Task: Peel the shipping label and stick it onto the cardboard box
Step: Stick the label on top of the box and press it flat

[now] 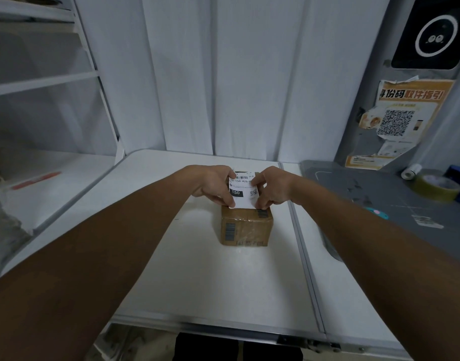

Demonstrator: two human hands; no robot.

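Observation:
A small brown cardboard box (245,227) sits on the white table (210,277), taped over, with a barcode printed on its near face. Over its top lies or hovers a white shipping label (244,191) with a barcode, a QR code and a black "150" block. My left hand (213,185) pinches the label's left edge between thumb and fingers. The label's right edge is pinched by my right hand (271,187). Whether the label touches the box top cannot be told.
A grey mat (380,199) lies to the right with a roll of tape (436,187), a small white roll (411,171) and blue items on it. White shelves (41,82) stand at the left. White panels back the table. A poster with a QR code (395,123) hangs at the right.

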